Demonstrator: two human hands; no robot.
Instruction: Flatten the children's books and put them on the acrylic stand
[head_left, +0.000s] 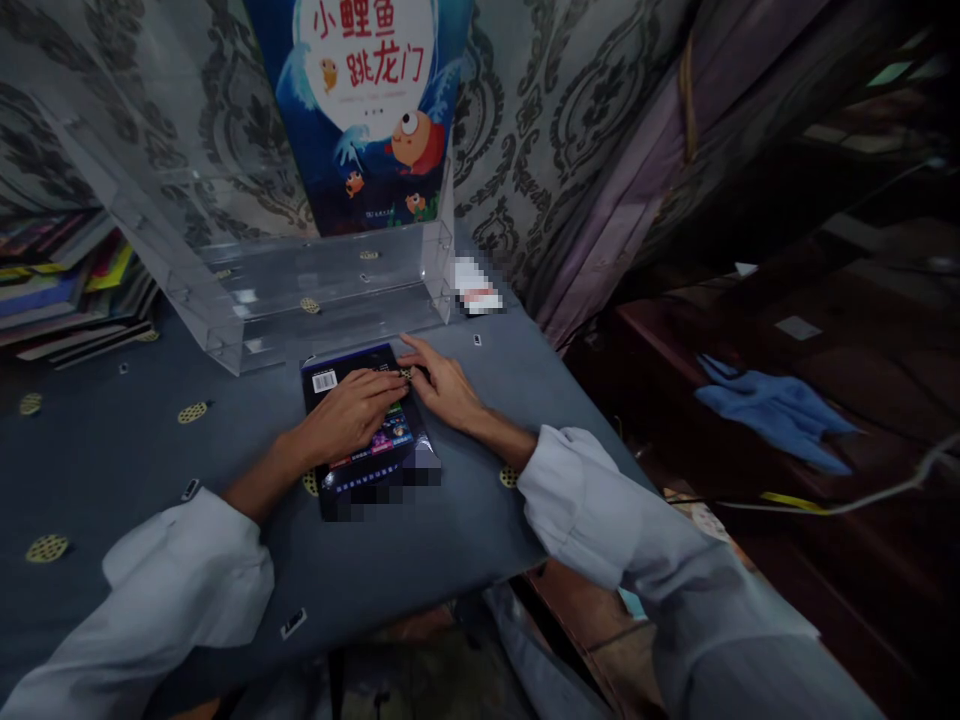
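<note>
A dark book (360, 480) with a barcode and small colourful pictures on its cover lies flat on the blue-grey tablecloth. Across its upper middle rests my left hand (356, 408), palm down, fingers stretched towards the right edge. My right hand (442, 385) is at the book's upper right edge, its fingers extended and apart, close to the left fingertips. Neither hand is wrapped around the book. Part of the cover is hidden under the left hand, and its lower edge is pixelated.
Behind the book stands a clear acrylic rack (337, 290) with a blue picture book (367, 110) upright in it. Stacked books (75, 285) sit at the left. The table's right edge runs diagonally; beyond it lies a blue cloth (772, 405).
</note>
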